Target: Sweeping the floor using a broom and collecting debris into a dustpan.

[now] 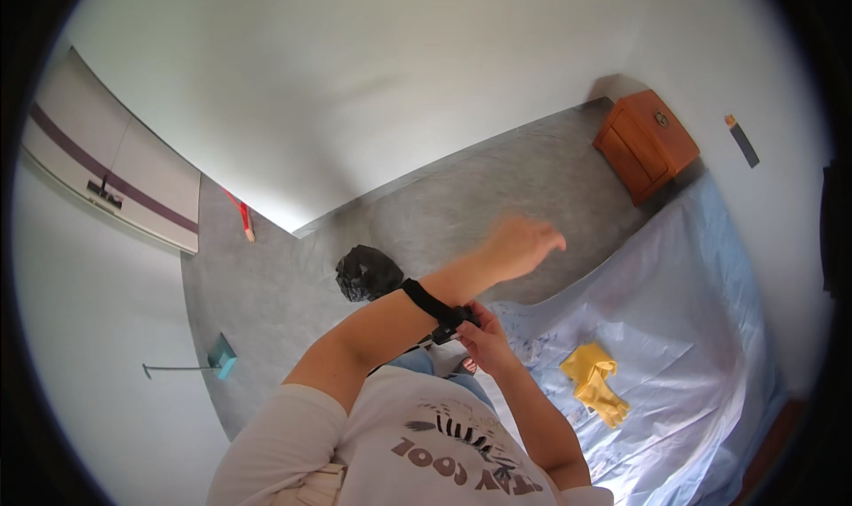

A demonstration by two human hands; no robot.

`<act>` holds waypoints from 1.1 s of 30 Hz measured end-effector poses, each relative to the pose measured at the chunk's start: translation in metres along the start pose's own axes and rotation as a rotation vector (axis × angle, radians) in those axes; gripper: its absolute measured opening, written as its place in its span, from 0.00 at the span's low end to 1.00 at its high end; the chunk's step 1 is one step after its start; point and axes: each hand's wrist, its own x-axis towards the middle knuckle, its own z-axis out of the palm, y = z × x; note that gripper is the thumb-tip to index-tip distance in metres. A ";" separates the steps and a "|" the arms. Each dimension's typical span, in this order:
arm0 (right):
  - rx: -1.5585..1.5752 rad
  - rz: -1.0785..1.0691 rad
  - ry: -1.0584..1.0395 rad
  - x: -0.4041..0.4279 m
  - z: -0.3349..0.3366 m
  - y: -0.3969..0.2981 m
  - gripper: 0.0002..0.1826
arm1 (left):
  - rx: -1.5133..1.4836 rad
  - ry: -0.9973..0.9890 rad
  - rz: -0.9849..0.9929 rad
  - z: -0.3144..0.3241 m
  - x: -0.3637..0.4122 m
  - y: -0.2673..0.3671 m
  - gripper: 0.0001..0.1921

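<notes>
My left hand (pixel 522 246), blurred, is stretched out over the grey floor and holds nothing that I can see. Around my left forearm runs a black strap (pixel 424 302). On its underside sits a small black device (pixel 447 329), pinched between the thumb and fingers of my right hand (pixel 484 341). A thin cable or rod runs from it towards my waist. To the right of that hand, yellow rubber gloves (pixel 594 383) lie on a bluish plastic sheet (pixel 659 319). A black plastic bag (pixel 368 273) is on the floor, left of my forearm.
An orange-brown wooden cabinet (pixel 642 143) stands in the corner beyond the sheet. At the left are a teal long-handled dustpan (pixel 223 357), a red-handled thing (pixel 245 218) by the wall corner and a pale door (pixel 120 153) with a purple stripe.
</notes>
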 end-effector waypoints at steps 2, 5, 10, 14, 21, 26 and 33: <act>-0.001 0.059 -0.017 0.001 -0.004 0.004 0.22 | 0.165 -0.109 0.228 0.000 -0.008 0.006 0.08; -0.001 0.165 -0.100 0.002 0.000 0.014 0.23 | -0.119 -0.071 0.120 -0.001 -0.014 0.016 0.10; -0.152 0.166 -0.145 0.001 -0.018 0.027 0.28 | -0.625 0.077 -0.304 -0.010 -0.016 0.031 0.11; -0.495 0.110 0.065 -0.038 -0.093 0.043 0.33 | -0.169 0.063 0.195 -0.014 -0.035 0.015 0.15; -0.515 1.060 1.266 -0.234 -0.178 0.145 0.47 | -0.220 -0.340 -0.462 0.001 -0.162 -0.036 0.19; -0.058 0.800 1.390 -0.277 -0.164 0.199 0.40 | -0.501 -0.844 -0.677 0.018 -0.251 -0.003 0.22; 0.110 0.582 1.402 -0.276 -0.154 0.222 0.29 | -0.687 -1.177 -0.879 0.004 -0.263 0.000 0.26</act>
